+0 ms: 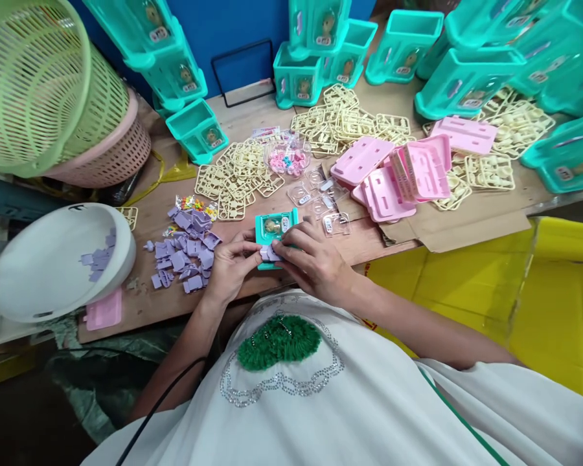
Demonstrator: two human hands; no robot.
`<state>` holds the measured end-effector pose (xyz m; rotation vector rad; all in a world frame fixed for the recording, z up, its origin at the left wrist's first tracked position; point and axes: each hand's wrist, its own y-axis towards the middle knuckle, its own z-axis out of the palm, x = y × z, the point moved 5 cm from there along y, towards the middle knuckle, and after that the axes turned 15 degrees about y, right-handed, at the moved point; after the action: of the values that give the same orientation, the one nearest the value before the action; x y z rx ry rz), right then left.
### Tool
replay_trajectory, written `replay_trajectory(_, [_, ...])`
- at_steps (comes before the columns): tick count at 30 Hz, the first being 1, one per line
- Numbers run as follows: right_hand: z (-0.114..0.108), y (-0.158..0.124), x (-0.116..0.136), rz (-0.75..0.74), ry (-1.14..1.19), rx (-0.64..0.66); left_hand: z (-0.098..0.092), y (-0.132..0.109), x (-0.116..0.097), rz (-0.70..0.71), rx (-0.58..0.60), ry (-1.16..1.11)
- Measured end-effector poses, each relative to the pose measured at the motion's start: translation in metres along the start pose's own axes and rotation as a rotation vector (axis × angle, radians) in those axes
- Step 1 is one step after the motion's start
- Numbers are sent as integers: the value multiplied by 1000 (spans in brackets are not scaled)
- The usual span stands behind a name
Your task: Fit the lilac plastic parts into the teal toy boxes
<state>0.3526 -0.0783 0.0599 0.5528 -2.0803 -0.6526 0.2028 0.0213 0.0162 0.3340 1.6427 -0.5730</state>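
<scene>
A small purple plastic piece (269,252) is pinched between my two hands. It sits over the lower part of a teal plastic case (259,228), which lies at the table's front edge with a clear window and a small figure inside. My left hand (233,262) grips the piece's left end between thumb and fingertips. From the right, my right hand (315,255) closes on the other end, its fingers covering part of the case. Loose purple pieces (187,249) lie in a pile left of my left hand.
Cream part frames (233,178), clear plastic parts (328,200) and pink trays (364,158) spread across the table. Teal cases (296,74) stand along the back. At left are a white bowl (39,259) and a green basket (72,84). Yellow sheeting (466,291) is at right.
</scene>
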Motion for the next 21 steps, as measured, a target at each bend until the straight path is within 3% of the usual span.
replay_trajectory(3, [-5, 2, 0, -28, 27, 22, 5, -9, 0, -103, 33, -121])
replay_trajectory(6, [-7, -1, -4, -26, 98, 8, 10, -18, 3, -168, -21, -169])
replay_trajectory(13, [-3, -11, -13, 113, 178, -146, 21, -23, 10, -130, -114, -173])
replay_trajectory(17, [-5, -11, -12, 149, 173, -116, 21, -25, 6, -14, -78, -98])
replay_trajectory(21, [-11, -15, -5, 130, 164, -134, 11, -35, -21, 259, -136, 234])
